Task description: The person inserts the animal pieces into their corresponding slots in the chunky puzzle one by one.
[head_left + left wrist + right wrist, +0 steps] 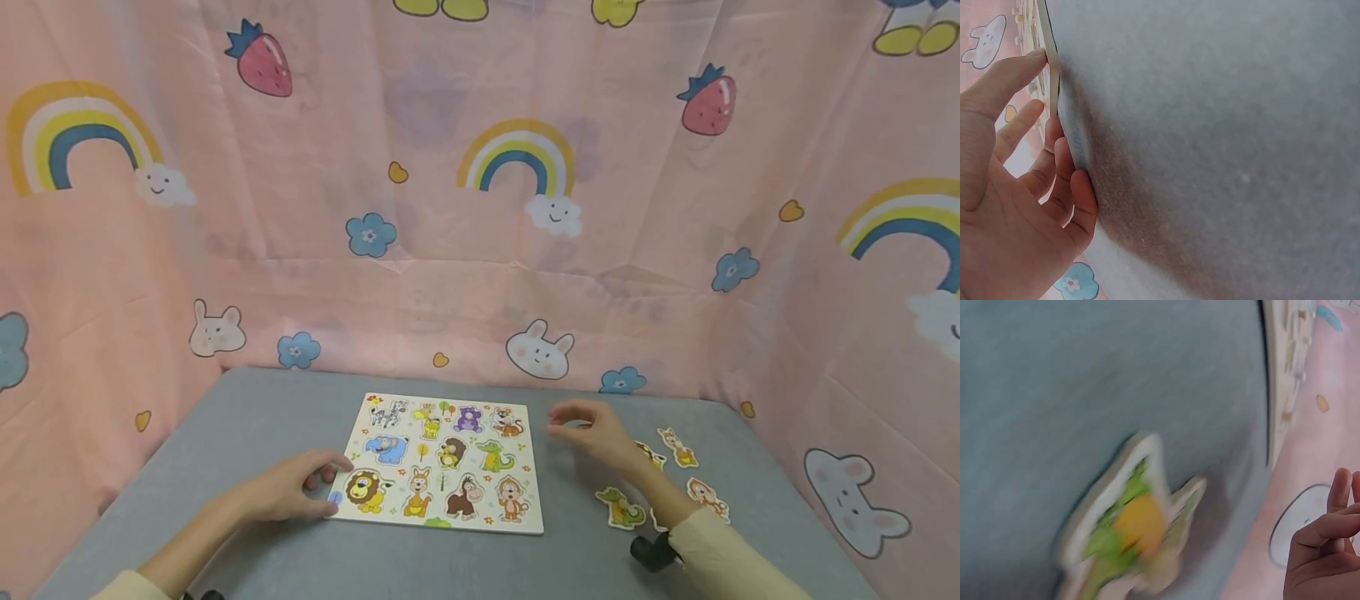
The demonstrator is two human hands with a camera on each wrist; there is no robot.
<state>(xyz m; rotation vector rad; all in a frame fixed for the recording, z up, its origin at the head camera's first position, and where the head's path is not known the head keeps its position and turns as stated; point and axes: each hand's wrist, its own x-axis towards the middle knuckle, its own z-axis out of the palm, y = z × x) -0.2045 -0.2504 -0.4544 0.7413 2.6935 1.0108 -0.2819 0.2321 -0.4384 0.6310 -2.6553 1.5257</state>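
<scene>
A white puzzle board [435, 527] with several cartoon animals lies on the grey table. At its left edge, near the front corner, my left hand [288, 486] rests with thumb and index fingertips touching the side. The left wrist view shows the thumb against the board's edge [1052, 62] and the other fingers loosely bent. My right hand [596, 433] hovers just right of the board, fingers loosely curved, with nothing visible in them. Under the right forearm lies a loose crocodile piece [621, 510]; a blurred green and orange piece [1119, 531] shows in the right wrist view.
A kangaroo piece [678, 448] and a monkey piece [707, 498] lie on the table's right side. Another piece [651, 454] is partly covered by the right forearm. A pink patterned cloth [450, 300] hangs behind and beside the grey table [277, 417].
</scene>
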